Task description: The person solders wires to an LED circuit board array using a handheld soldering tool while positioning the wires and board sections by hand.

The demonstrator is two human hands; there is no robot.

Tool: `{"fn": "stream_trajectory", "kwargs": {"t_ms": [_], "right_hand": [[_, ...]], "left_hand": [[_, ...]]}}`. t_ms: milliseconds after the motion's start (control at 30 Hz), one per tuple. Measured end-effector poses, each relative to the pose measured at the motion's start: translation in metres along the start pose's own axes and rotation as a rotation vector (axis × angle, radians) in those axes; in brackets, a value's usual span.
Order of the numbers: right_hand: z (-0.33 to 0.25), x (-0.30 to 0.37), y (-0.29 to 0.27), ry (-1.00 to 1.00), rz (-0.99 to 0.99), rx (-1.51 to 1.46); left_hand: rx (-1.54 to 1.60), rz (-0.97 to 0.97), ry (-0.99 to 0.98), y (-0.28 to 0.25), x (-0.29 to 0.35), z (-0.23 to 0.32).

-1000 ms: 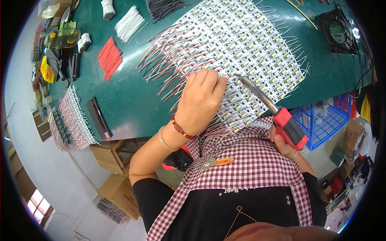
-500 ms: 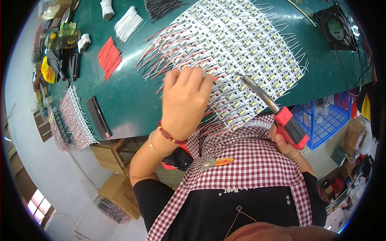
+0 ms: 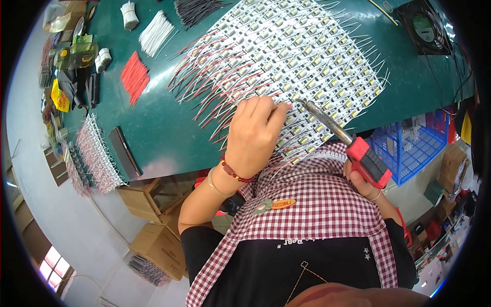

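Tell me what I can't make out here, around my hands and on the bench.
Head view:
- Left hand: anything pinched is hidden by the curled hand.
- Right hand: grip partly hidden by the red-and-black soldering iron.
- Iron's contact with the white LED circuit-board sheet: too small.
- Thin black wire bundle: cut off by the top edge.

We see a black fan point(image 3: 423, 28) on the green table point(image 3: 162, 123). Near its edge, we spot a blue basket point(image 3: 399, 153).
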State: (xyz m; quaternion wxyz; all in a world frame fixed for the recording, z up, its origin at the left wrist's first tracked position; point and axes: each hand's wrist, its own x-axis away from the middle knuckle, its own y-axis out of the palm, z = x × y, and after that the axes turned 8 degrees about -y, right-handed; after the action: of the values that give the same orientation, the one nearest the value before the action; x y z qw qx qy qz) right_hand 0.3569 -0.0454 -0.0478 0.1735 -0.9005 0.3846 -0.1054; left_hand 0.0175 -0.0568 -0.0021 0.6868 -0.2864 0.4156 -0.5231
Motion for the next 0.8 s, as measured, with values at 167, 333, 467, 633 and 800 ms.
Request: {"fn": "stream_trajectory", "kwargs": {"t_ms": [167,333,467,633,800], "right_hand": [[-0.004,-0.001,0.004,-0.040,0.016,0.098],[-0.026,-0.029,-0.005,-0.132,-0.008,0.062],[-0.030,-0.031,-0.002,-0.163,0.009,0.157],[-0.001,-0.002,0.006,-0.071,0.027,0.160],[-0.004,-0.002,0.003,-0.022,-0.007,0.203]], "left_hand": [[0.002,-0.015,0.021,0.001,-0.001,-0.002],[-0.010,-0.008,0.025,0.003,0.001,-0.001],[-0.019,-0.012,0.016,0.003,0.000,0.001],[-0.042,-0.018,0.019,0.002,0.000,0.002],[-0.063,-0.021,0.033,0.002,-0.002,0.001]]}}
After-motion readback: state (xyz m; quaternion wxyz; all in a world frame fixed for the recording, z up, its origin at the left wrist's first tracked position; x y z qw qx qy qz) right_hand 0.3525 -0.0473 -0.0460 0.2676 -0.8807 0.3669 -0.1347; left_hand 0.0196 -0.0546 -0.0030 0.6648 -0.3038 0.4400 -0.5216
